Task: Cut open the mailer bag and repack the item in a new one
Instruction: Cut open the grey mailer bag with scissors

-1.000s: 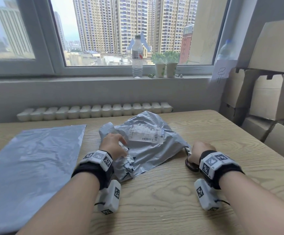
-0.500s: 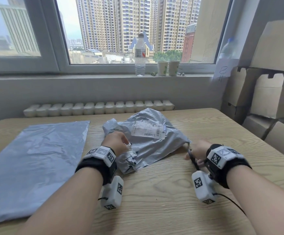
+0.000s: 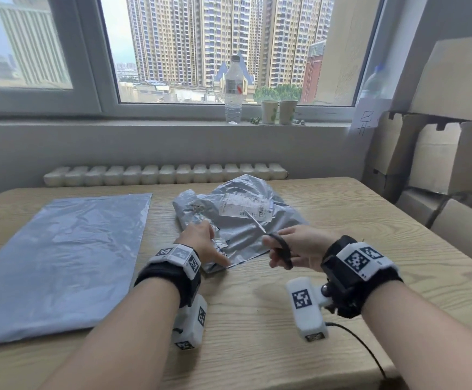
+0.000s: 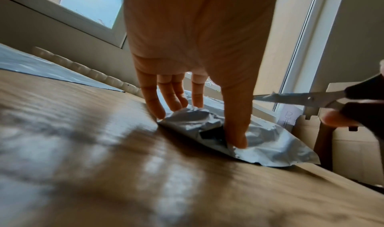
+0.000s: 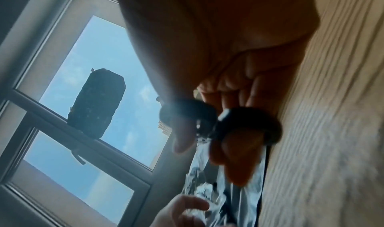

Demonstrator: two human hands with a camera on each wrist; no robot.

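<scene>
A crumpled grey mailer bag (image 3: 246, 232) with a white shipping label (image 3: 244, 206) lies mid-table. My left hand (image 3: 215, 246) presses its near-left corner with straight fingers (image 4: 155, 102) and thumb, on the rumpled plastic (image 4: 270, 141). My right hand (image 3: 284, 249) holds black-handled scissors (image 3: 281, 247) off the table, its fingers through the handle loops (image 5: 245, 120). The blades (image 3: 256, 220) point up-left over the bag toward the label and look nearly closed (image 4: 290, 98). A flat new grey mailer bag (image 3: 60, 257) lies to the left.
The wooden table (image 3: 257, 319) ends near the bottom right corner. Cardboard boxes (image 3: 440, 153) are stacked at the right. A water bottle (image 3: 233, 91) and two paper cups (image 3: 278, 111) stand on the windowsill beyond a white radiator (image 3: 164, 174).
My right hand picked the scissors up from the table right of the bag and swung them left over it. My left hand slid toward the bag's near corner.
</scene>
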